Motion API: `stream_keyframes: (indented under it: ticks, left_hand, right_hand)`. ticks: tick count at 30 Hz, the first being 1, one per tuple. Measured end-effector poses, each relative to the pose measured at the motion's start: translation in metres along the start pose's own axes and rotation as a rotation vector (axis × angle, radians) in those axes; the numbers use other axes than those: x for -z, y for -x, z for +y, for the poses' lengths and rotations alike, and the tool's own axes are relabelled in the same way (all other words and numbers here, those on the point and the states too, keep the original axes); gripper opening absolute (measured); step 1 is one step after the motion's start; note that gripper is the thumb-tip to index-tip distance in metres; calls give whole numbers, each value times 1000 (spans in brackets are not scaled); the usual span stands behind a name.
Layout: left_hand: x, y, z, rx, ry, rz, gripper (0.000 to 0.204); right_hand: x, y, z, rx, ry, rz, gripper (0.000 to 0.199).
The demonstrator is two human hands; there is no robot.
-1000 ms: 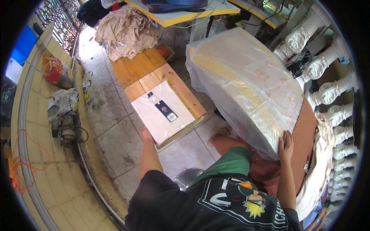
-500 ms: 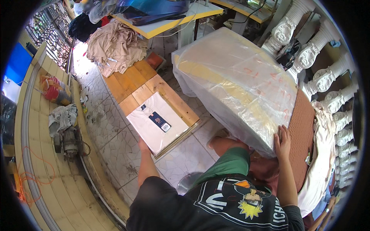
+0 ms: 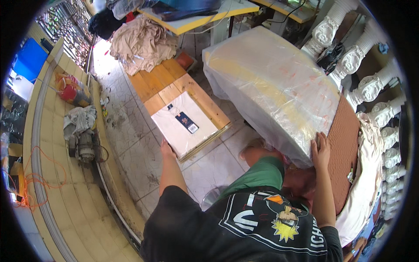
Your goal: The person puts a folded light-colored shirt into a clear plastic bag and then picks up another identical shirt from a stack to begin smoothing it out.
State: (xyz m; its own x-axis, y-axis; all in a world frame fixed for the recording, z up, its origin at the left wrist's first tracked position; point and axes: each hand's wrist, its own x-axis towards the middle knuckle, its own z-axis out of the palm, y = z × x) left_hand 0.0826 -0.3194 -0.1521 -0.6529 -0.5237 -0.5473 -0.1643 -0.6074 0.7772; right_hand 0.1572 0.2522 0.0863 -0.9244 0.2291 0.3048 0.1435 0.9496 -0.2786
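Note:
A flat pale folded garment in a clear plastic bag [image 3: 174, 135], with a dark hang tag on its front, lies on the near end of the wooden bench [image 3: 163, 81]. My left hand [image 3: 168, 150] rests against the left side of this packet, fingers stretched along its edge. On the right, my right hand [image 3: 321, 150] lies with spread fingers at the near corner of a padded surface wrapped in cloudy plastic [image 3: 270, 87]. Nothing is held in it. Brown textured padding [image 3: 340, 135] shows beyond the plastic.
A heap of beige garments [image 3: 142, 43] covers the bench's far end. Yellow-edged tables [image 3: 205, 24] stand behind. White balusters [image 3: 349, 65] line the right, beside pale cloth [image 3: 366, 166]. A motor [image 3: 84, 148] sits by the left ledge. Another person's hand [image 3: 358, 245] shows lower right.
The whole view has shifted slightly, moving the bench and packet a little right and up in the picture. My hands keep nearly the same places by the packet and the plastic.

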Motion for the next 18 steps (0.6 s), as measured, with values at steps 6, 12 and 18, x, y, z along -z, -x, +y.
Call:
stream_keyframes:
  ticks: [6, 12, 18]
  left_hand:
    - [1, -6, -4, 4, -28, 32, 33]
    - [-4, -19, -12, 42, -105, 81, 30]
    - [-135, -7, 95, -1141, -308, 41, 32]
  right_hand:
    - [4, 5, 2, -32, -11, 18, 40]
    - [10, 14, 6, -87, 0, -12, 42]
    - [128, 29, -47, -81, -649, -534, 49]
